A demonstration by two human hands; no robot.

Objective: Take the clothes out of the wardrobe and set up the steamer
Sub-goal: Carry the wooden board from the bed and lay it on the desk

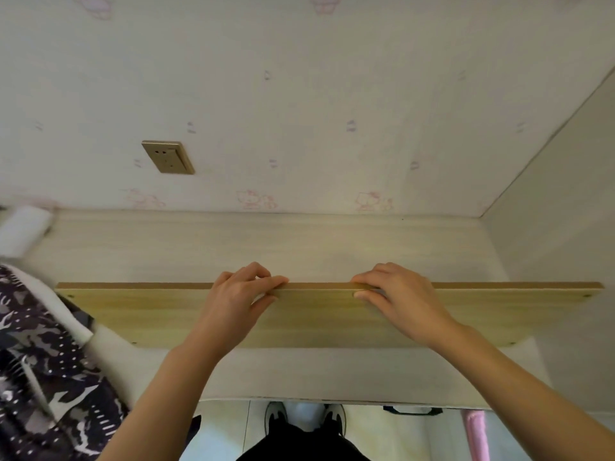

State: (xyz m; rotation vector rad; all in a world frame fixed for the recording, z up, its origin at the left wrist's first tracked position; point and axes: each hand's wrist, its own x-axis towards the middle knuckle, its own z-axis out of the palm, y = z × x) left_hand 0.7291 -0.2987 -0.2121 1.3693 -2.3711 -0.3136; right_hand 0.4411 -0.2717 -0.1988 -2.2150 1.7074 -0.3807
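While reaching forward side by side, left hand and right hand, each gripping long pale wooden board by far edge. Fingers curled over, thumbs underneath. One dark patterned garment left of left hand.

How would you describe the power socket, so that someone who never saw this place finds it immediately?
Start from the pale wallpapered wall above the wooden board that both hands grip. The power socket sits on its left part, above the left hand. It is the only gold plate among faint pink prints.
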